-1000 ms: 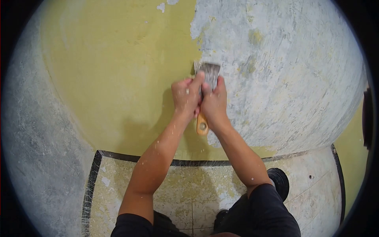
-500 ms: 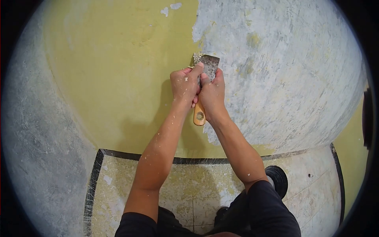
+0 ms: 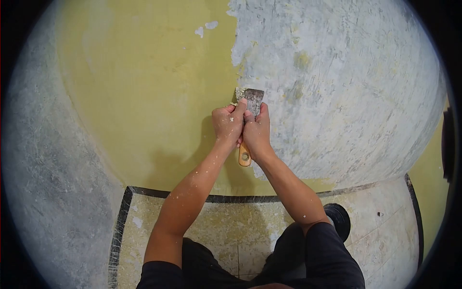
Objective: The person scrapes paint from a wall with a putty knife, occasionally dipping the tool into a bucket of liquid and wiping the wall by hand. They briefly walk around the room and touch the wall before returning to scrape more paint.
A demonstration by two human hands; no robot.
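Observation:
Both hands are wrapped around one paint scraper, which has a worn, speckled metal blade and a wooden handle with a hole at its end. My left hand grips it from the left, thumb laid along the blade. On the other side, my right hand closes around the lower blade and handle. The blade's edge is at the wall, along the border between yellow paint and the scraped whitish-grey surface. Crumbs of paint cling to the blade's left corner, and flecks dot my left hand and forearm.
Paint flakes cover much of the tiled floor below the wall. A dark border strip runs along the wall's foot. A round black object stands beside my right leg. At left, a grey wall meets the yellow one.
Both hands and the scraper have moved down the wall, closer to me. The grip looks the same, and the blade still lies near the paint border.

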